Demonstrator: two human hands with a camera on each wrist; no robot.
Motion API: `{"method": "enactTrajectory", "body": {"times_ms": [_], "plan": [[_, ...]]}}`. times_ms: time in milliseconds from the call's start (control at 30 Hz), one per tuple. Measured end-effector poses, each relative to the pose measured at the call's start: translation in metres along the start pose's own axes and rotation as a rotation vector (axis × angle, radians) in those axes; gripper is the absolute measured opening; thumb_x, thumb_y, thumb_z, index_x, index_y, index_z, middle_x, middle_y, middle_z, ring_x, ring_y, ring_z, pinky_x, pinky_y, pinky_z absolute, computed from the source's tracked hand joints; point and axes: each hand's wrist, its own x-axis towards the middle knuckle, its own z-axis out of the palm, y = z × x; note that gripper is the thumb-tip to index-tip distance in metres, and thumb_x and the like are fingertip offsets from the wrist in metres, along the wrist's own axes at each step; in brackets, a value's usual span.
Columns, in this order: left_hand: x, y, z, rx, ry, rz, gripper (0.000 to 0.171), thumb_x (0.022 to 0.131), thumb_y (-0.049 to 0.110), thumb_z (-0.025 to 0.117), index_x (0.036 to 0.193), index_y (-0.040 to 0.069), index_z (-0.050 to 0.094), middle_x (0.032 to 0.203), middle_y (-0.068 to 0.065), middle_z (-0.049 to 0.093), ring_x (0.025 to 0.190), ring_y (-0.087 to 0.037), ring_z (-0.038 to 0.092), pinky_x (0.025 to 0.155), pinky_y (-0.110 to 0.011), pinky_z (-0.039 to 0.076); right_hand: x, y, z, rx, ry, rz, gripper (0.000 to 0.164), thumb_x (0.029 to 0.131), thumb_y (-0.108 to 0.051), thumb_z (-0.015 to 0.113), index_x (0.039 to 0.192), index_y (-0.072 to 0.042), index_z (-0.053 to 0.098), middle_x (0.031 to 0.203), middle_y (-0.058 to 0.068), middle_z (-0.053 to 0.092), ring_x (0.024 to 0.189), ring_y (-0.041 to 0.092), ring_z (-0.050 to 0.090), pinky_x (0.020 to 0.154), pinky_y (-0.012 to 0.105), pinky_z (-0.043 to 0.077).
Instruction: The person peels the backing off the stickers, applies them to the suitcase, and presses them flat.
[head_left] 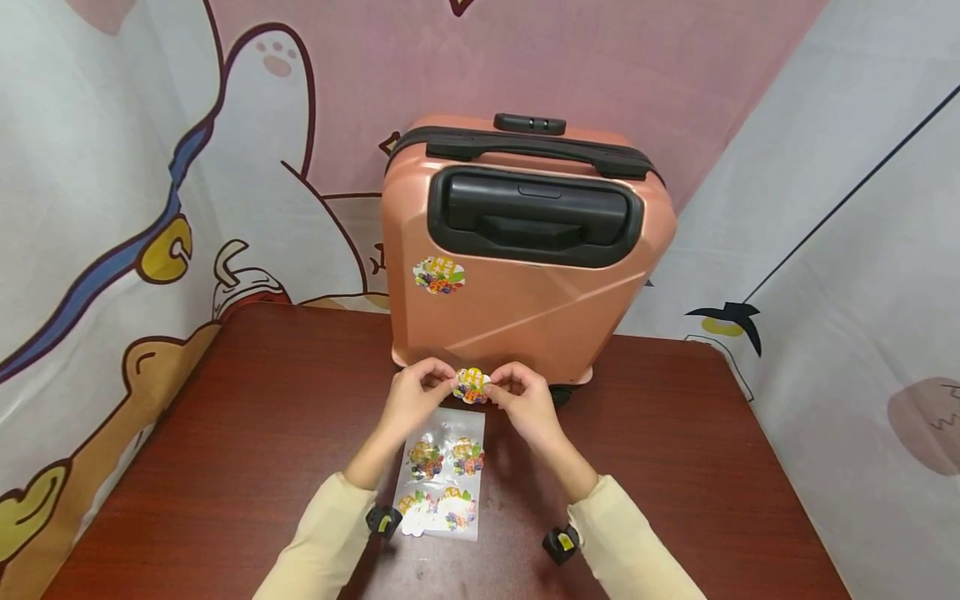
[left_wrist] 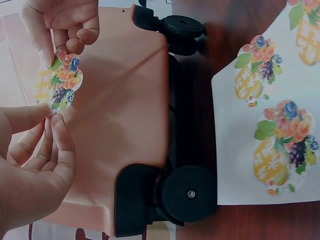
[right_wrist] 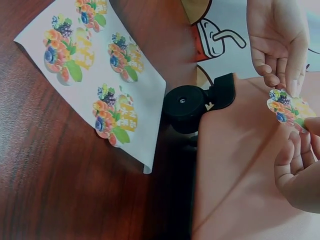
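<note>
A fruit-patterned sticker is stretched between both hands in front of the lower part of an orange suitcase. My left hand pinches its left edge between thumb and forefinger. On the opposite edge, my right hand pinches it the same way. The left wrist view shows the sticker with its printed face outward, grapes and berries beside yellow lettering. Another fruit sticker is on the suitcase's upper left, below the black handle recess.
Below the hands, a white sticker sheet bearing several fruit stickers lies on the dark red-brown table. The suitcase stands upright at the table's back, with black wheels at its base. Behind it hangs a cartoon-printed cloth.
</note>
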Motion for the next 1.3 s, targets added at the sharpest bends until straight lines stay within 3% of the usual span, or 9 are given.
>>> {"method": "enactTrajectory", "body": {"times_ms": [467, 567, 633, 700, 800, 1300], "plan": [[0.009, 0.014, -0.004, -0.035, 0.016, 0.039, 0.004, 0.08, 0.0, 0.065, 0.082, -0.002, 0.063, 0.074, -0.009, 0.063, 0.066, -0.016, 0.058, 0.063, -0.028, 0.048, 0.009, -0.012, -0.003, 0.028, 0.012, 0.004, 0.01, 0.076, 0.013, 0.062, 0.082, 0.012, 0.055, 0.067, 0.01, 0.054, 0.059, 0.014, 0.052, 0.053, 0.019, 0.041], [0.011, 0.018, -0.005, -0.027, 0.049, 0.051, 0.004, 0.079, 0.001, 0.066, 0.081, -0.001, 0.063, 0.074, -0.007, 0.063, 0.066, -0.016, 0.058, 0.08, -0.03, 0.04, 0.014, -0.01, -0.003, 0.054, 0.016, 0.01, 0.011, 0.076, 0.013, 0.063, 0.083, 0.012, 0.055, 0.067, 0.009, 0.054, 0.06, 0.017, 0.054, 0.054, 0.02, 0.043], [0.013, 0.021, -0.004, -0.015, 0.067, 0.063, 0.004, 0.08, 0.003, 0.066, 0.082, 0.0, 0.064, 0.074, -0.006, 0.064, 0.066, -0.015, 0.058, 0.08, -0.031, 0.04, 0.018, -0.006, -0.003, 0.063, 0.026, 0.01, 0.011, 0.076, 0.012, 0.064, 0.083, 0.011, 0.056, 0.068, 0.007, 0.054, 0.059, 0.016, 0.053, 0.054, 0.021, 0.044], [0.016, 0.024, -0.004, -0.015, 0.082, 0.073, 0.004, 0.08, 0.004, 0.067, 0.082, 0.001, 0.064, 0.074, -0.006, 0.063, 0.067, -0.015, 0.057, 0.08, -0.03, 0.04, 0.021, -0.002, -0.004, 0.063, 0.041, 0.006, 0.012, 0.075, 0.011, 0.065, 0.083, 0.01, 0.056, 0.069, 0.004, 0.054, 0.058, 0.013, 0.052, 0.054, 0.021, 0.044], [0.019, 0.029, -0.004, -0.009, 0.097, 0.087, 0.005, 0.08, 0.005, 0.067, 0.083, 0.001, 0.064, 0.075, -0.006, 0.063, 0.068, -0.015, 0.057, 0.064, -0.027, 0.047, 0.024, -0.002, -0.004, 0.051, 0.065, -0.024, 0.012, 0.076, 0.008, 0.067, 0.083, 0.007, 0.057, 0.07, 0.003, 0.054, 0.057, 0.01, 0.049, 0.052, 0.02, 0.042], [0.027, 0.055, -0.005, -0.021, 0.195, 0.141, 0.007, 0.079, 0.009, 0.07, 0.082, 0.005, 0.065, 0.075, -0.004, 0.063, 0.068, -0.014, 0.058, 0.061, -0.022, 0.046, 0.03, -0.022, -0.007, 0.036, 0.151, -0.175, 0.012, 0.075, 0.008, 0.068, 0.081, 0.006, 0.058, 0.069, 0.004, 0.053, 0.058, 0.011, 0.047, 0.051, 0.018, 0.039]]}}
